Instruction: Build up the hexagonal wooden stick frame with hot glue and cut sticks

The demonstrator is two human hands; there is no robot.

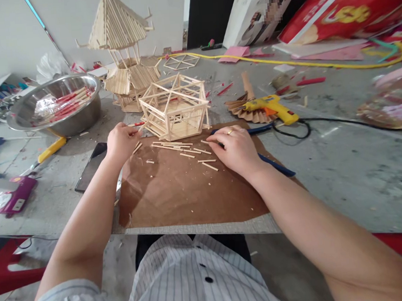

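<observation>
My left hand (pixel 120 140) is at the left edge of a brown sheet (pixel 186 195), its fingers drawn together. A red-tipped stick (pixel 136 124) shows by its fingertips; whether they grip it is unclear. Thumb and forefinger of my right hand (pixel 234 149) pinch a short pale wooden stick (pixel 204 142). Partly hidden beneath that hand is a tool with blue handles (pixel 276 164). Several cut sticks (pixel 173 145) lie scattered between both hands. Just behind them stands an open six-sided stick frame (pixel 175 108).
A tiered stick pavilion (pixel 118 25) stands behind the frame. Left are a metal bowl (pixel 92 105) of red-tipped sticks, a yellow-handled cutter (pixel 52 149), a phone (pixel 92 167) and a purple power socket (pixel 13 195). Right, a yellow glue gun (pixel 272 106) trails a black cord.
</observation>
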